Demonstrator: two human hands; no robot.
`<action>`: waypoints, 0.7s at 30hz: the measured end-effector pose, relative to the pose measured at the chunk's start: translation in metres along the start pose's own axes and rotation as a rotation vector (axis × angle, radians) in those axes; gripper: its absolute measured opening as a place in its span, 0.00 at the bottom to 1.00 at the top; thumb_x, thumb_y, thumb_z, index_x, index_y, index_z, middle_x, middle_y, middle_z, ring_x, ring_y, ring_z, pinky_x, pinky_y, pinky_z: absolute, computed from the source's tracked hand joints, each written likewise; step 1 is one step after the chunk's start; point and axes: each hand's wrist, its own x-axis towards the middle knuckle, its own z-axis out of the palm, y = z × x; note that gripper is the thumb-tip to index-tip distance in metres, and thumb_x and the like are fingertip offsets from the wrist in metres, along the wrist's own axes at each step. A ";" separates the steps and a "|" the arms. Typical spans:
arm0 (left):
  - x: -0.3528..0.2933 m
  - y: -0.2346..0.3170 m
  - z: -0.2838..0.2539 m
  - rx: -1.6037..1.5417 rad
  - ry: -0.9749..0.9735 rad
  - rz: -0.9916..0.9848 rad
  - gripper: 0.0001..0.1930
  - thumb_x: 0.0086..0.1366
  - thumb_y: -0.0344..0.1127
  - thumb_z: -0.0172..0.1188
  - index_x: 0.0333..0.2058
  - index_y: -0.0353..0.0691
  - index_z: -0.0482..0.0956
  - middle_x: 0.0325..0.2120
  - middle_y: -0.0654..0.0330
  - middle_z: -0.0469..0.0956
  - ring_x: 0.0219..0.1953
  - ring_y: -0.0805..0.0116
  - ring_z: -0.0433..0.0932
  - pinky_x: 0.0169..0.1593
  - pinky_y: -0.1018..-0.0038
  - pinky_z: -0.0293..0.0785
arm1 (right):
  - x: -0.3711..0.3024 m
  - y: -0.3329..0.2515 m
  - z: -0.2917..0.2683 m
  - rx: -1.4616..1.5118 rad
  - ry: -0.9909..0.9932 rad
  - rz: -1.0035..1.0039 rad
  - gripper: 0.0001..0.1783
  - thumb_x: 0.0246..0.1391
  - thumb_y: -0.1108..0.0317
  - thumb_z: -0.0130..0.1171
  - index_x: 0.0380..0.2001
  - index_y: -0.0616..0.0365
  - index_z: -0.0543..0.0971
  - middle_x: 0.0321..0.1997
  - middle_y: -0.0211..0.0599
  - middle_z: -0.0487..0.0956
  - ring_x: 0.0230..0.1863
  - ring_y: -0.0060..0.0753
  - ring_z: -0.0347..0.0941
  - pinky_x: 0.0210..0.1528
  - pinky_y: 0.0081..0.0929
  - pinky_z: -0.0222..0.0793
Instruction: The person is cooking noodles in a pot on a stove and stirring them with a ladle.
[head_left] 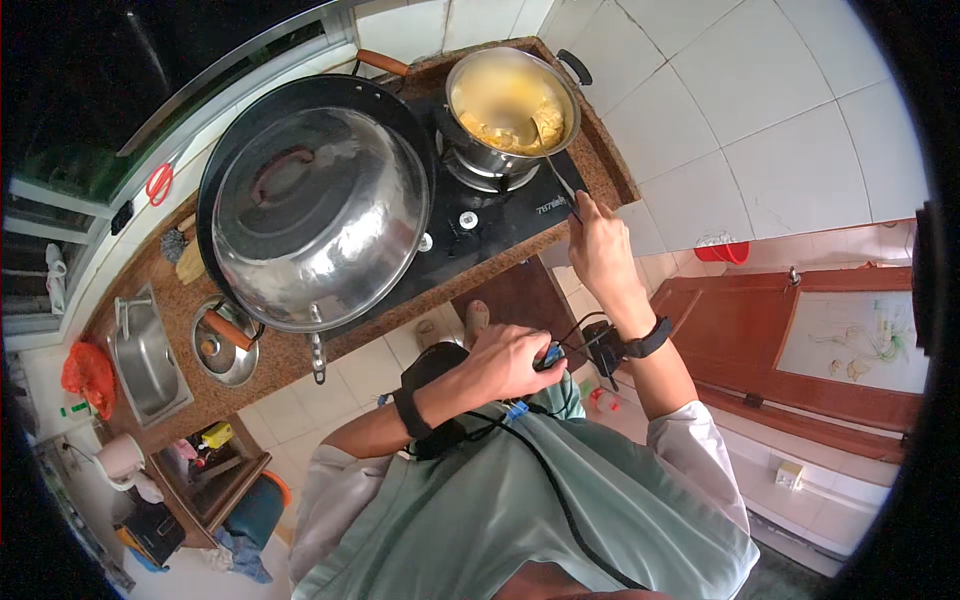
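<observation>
At the back right of the stove stands a steel pot (571, 128), with chunky yellow food (496, 134) inside and steam blurring its middle. My right hand (602, 247) is closed around the handle of a long metal utensil (562, 182), which slants over the pot's near rim. Its working end sits in the food, so I cannot tell whether it is a ladle or a spatula. In front of my waist my left hand (510, 362) is closed beside thin black cables and a small blue part; what its fingers hold is mostly hidden.
A large black wok (212, 215) under a domed steel lid (345, 245) covers the left of the black stove (440, 240). Farther left are a small lidded pot (238, 368), a sink (150, 365) and red scissors (159, 184). An open drawer (235, 490) juts out below the counter.
</observation>
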 end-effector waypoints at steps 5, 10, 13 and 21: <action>0.021 -0.008 -0.007 0.184 0.195 0.192 0.09 0.56 0.33 0.65 0.21 0.41 0.74 0.20 0.58 0.75 0.21 0.57 0.78 0.24 0.62 0.75 | -0.007 0.009 -0.010 0.019 0.009 -0.017 0.19 0.57 0.76 0.58 0.52 0.70 0.75 0.40 0.65 0.80 0.40 0.67 0.78 0.43 0.50 0.76; 0.027 -0.028 -0.008 0.134 -0.174 -0.138 0.08 0.56 0.37 0.64 0.21 0.43 0.80 0.20 0.58 0.81 0.26 0.57 0.82 0.29 0.57 0.70 | 0.010 0.024 -0.018 0.030 -0.002 -0.051 0.19 0.56 0.76 0.60 0.51 0.70 0.76 0.39 0.64 0.80 0.40 0.67 0.78 0.42 0.48 0.75; 0.026 -0.021 -0.025 0.006 -0.251 -0.314 0.15 0.65 0.43 0.62 0.29 0.35 0.79 0.26 0.51 0.82 0.31 0.55 0.83 0.35 0.63 0.77 | 0.038 0.027 -0.022 -0.021 0.051 -0.149 0.20 0.53 0.78 0.60 0.51 0.70 0.77 0.35 0.64 0.79 0.37 0.67 0.77 0.40 0.49 0.75; -0.109 0.008 -0.148 -0.175 0.853 -0.361 0.04 0.68 0.27 0.59 0.39 0.34 0.80 0.31 0.62 0.80 0.33 0.75 0.76 0.39 0.76 0.74 | 0.134 0.075 0.013 -0.273 -0.013 -0.338 0.07 0.46 0.76 0.60 0.30 0.68 0.77 0.30 0.59 0.79 0.35 0.59 0.78 0.40 0.50 0.76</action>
